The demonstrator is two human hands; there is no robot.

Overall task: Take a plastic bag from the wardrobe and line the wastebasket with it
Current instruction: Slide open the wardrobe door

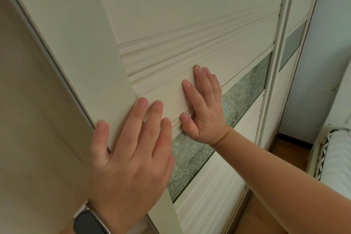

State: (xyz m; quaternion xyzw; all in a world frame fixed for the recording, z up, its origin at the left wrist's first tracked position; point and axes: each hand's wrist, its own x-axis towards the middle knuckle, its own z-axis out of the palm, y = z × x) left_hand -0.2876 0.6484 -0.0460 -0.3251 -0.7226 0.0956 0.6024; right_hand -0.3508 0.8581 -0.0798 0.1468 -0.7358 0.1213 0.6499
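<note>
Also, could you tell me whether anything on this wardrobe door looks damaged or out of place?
Yes. The frosted glass strip across the wardrobe door shows a dark jagged line, seemingly a crack, just below the right hand. The paint on the door's right edge also looks chipped.

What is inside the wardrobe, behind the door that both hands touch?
Nothing inside shows: the door covers it, and its frosted glass strip reveals nothing. The left hand and right hand lie flat on the door.

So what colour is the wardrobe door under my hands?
Cream-white wardrobe door, with a greenish textured glass strip; head view.
</note>
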